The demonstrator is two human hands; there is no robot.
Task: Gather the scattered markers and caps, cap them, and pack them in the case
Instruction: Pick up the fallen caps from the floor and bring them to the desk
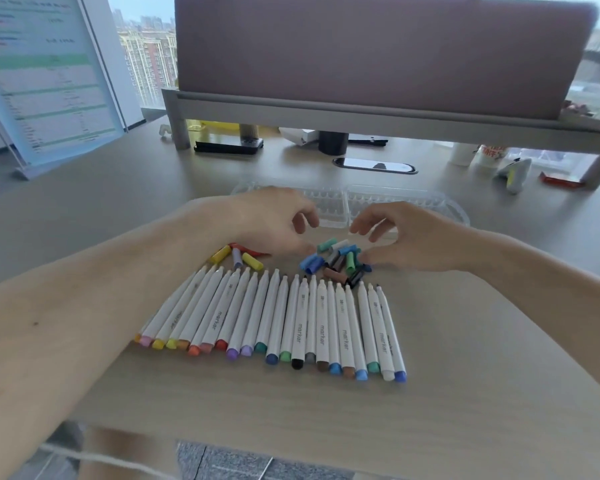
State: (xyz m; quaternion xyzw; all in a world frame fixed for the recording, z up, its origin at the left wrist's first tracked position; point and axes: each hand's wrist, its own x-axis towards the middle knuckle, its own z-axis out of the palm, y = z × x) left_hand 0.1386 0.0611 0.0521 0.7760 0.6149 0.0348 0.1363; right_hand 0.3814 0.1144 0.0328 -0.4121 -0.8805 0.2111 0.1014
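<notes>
Several uncapped white markers (274, 323) lie side by side in a fanned row on the desk, coloured ends toward me. Beyond their tips sits a pile of loose caps (338, 259) in blue, green, grey, brown and black. A smaller group of yellow, lilac and red caps (238, 256) lies to the left. My left hand (274, 220) hovers over the left edge of the pile, fingers loosely curled, holding nothing visible. My right hand (402, 233) cups the pile's right side, its thumb low by the caps. The clear plastic case (413, 202) lies open behind both hands.
A monitor riser (361, 123) spans the back of the desk, with a black tray, a dark cup and bottles under it. A document stand (45, 81) leans at the left. A red packet (561, 180) lies far right. The desk's front edge is near me.
</notes>
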